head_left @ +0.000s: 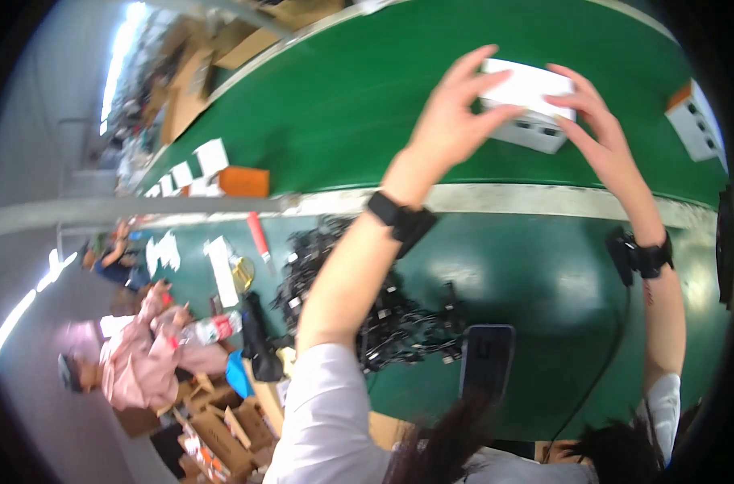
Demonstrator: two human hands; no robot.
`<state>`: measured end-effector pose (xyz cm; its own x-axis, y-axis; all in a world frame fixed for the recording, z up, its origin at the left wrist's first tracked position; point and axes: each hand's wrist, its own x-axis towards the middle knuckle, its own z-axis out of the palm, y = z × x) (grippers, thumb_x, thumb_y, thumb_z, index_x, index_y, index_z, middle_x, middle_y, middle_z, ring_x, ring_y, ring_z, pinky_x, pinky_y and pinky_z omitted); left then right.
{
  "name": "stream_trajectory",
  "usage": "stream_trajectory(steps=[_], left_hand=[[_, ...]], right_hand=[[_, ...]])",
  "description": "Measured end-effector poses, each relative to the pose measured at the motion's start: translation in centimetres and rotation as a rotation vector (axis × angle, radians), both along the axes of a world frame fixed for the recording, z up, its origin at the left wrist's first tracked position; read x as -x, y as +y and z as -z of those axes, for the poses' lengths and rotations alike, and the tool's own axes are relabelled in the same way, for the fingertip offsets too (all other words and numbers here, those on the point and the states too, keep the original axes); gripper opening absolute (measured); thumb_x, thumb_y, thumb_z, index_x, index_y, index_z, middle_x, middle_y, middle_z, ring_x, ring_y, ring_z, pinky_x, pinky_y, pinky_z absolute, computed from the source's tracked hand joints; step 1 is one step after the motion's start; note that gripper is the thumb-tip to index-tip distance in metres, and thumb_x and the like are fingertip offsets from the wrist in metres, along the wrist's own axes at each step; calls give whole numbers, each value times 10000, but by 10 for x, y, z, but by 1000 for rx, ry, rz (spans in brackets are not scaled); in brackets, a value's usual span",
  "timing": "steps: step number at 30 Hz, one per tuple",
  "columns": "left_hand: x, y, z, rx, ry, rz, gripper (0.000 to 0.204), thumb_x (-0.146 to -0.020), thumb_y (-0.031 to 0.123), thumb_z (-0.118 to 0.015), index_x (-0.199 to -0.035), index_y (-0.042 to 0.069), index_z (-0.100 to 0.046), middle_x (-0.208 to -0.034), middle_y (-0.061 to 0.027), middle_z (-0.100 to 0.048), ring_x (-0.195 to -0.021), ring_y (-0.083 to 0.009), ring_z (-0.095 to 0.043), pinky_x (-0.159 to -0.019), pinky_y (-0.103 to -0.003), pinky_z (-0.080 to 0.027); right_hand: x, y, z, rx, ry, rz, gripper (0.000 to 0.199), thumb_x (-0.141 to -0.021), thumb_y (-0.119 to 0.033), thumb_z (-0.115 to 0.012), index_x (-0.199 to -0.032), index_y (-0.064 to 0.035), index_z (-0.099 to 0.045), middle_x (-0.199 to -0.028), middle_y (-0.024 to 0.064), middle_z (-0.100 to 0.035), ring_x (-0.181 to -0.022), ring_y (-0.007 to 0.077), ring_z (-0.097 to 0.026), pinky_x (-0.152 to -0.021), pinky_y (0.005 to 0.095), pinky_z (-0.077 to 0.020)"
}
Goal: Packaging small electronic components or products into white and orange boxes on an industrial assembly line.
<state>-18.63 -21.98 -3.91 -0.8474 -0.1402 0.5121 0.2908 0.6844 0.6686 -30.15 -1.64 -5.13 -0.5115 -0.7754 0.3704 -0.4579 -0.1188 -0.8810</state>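
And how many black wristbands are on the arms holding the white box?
2: the left wristband sits up the arm from the left hand, the right wristband up the arm from the right hand. None seem hidden.

A dark green bench [544, 290] carries tangled black cables [395, 323], a dark phone [488, 355] and a red-handled tool [258, 234].

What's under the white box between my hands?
Green surface shows around the white box, with your left hand and right hand at its sides. What lies directly beneath is covered and can't be seen.
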Motion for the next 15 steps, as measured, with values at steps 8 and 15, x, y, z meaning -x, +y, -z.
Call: stream_trajectory(steps=[8,15], left_hand=[[-10,21,15,332,87,-74,417,-804,262,-656,-1187,120,-573,-1324,-101,-481,-1265,-335,-383,-1058,-535,-239],[-20,15,0,291,17,-193,543,-740,198,-681,-1228,49,-495,-1315,-166,-458,-1244,-363,-390,-1052,-502,-261]], right_hand=[[-5,9,-2,-121,256,119,267,-865,-81,-533,-1126,-76,-592,-1417,106,-368,-1321,253,-326,-1093,392,-222],[40,26,25,-119,83,183,393,-809,28,-586,-1180,-98,-568,-1414,99,-359,-1258,216,-406,-963,326,-411]])
